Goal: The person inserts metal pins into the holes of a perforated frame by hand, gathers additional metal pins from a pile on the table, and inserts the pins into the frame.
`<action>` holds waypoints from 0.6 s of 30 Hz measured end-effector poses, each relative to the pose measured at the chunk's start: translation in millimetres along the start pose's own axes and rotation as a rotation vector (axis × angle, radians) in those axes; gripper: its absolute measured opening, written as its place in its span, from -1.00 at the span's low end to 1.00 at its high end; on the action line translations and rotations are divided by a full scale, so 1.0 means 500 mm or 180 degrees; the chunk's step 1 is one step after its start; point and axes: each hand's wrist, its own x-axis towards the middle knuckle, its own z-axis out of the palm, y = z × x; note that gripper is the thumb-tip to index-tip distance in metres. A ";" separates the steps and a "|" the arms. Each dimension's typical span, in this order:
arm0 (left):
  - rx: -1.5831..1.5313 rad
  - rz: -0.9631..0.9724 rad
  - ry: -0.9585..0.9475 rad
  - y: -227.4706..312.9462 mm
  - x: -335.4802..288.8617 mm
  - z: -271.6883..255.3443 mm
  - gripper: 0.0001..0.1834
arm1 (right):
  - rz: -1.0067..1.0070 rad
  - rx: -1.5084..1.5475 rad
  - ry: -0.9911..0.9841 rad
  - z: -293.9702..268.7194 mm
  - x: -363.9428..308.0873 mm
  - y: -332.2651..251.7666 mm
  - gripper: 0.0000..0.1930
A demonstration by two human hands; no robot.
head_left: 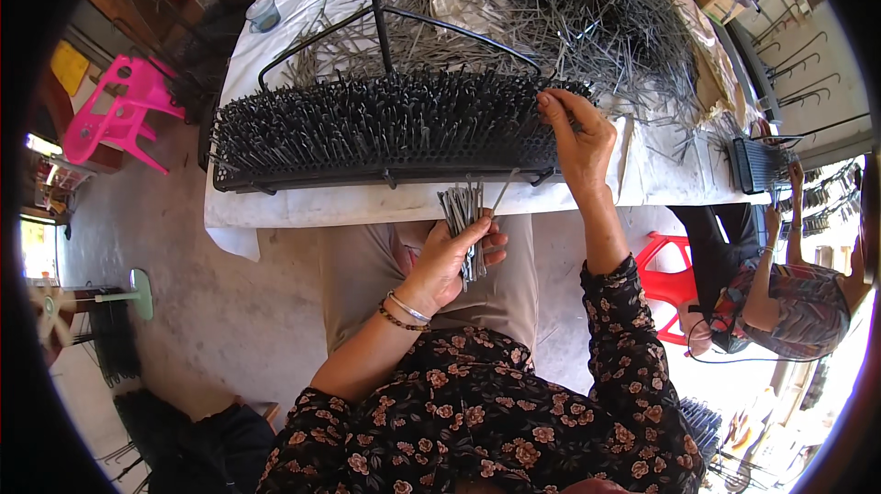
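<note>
The left hand's [448,263] grip is closed round rods [461,208] at the rack's [395,164] six o'clock; one splays toward one o'clock and could drop if the thumb eases. The right hand [585,141] pinches narrowly near three o'clock, contents unclear; a brushing knuckle might knock racked rods askew.

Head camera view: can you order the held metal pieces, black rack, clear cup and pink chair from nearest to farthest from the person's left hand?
1. Held metal pieces: in the left hand itself.
2. Black rack: just ahead, at the table's near edge.
3. Clear cup: at the far left.
4. Pink chair: on the floor, left of the table.
</note>
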 end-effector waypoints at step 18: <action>0.0099 -0.0051 0.0028 0.010 -0.007 0.004 -0.79 | -0.1511 -0.1693 -0.0054 0.031 -0.009 -0.019 -0.87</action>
